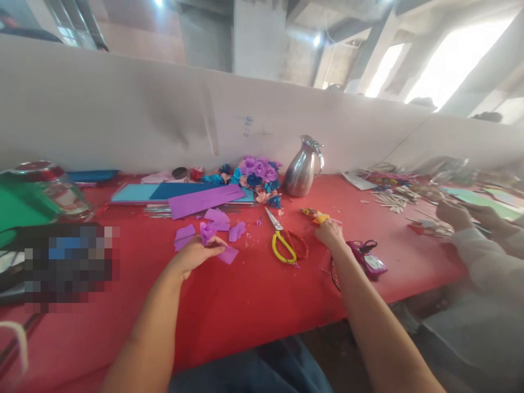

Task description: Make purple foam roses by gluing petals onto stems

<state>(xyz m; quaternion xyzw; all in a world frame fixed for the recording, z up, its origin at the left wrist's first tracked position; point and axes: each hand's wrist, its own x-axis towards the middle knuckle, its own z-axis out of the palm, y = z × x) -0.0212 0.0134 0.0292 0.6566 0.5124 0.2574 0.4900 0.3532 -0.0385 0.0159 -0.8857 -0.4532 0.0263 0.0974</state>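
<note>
My left hand (200, 252) pinches a purple crepe-paper flower (208, 232) above the red table. Loose purple paper petals (216, 218) lie around it, one of them just under my fingers. My right hand (329, 233) is closed around a yellow tool that looks like a glue gun (321, 218); its tip points left and its handle is mostly hidden by my fingers. Between my hands rest scissors (282, 236) with yellow and red handles, blades slightly apart and pointing away from me.
Purple (204, 201) and blue paper sheets (131, 194) lie behind. A bunch of paper flowers (258, 173) stands beside a steel jug (302, 169). Right of my arm is a magenta item (370, 262) with black cord. Another person's hands (452, 215) are near wooden sticks (388, 201). A jar (61, 191) stands left.
</note>
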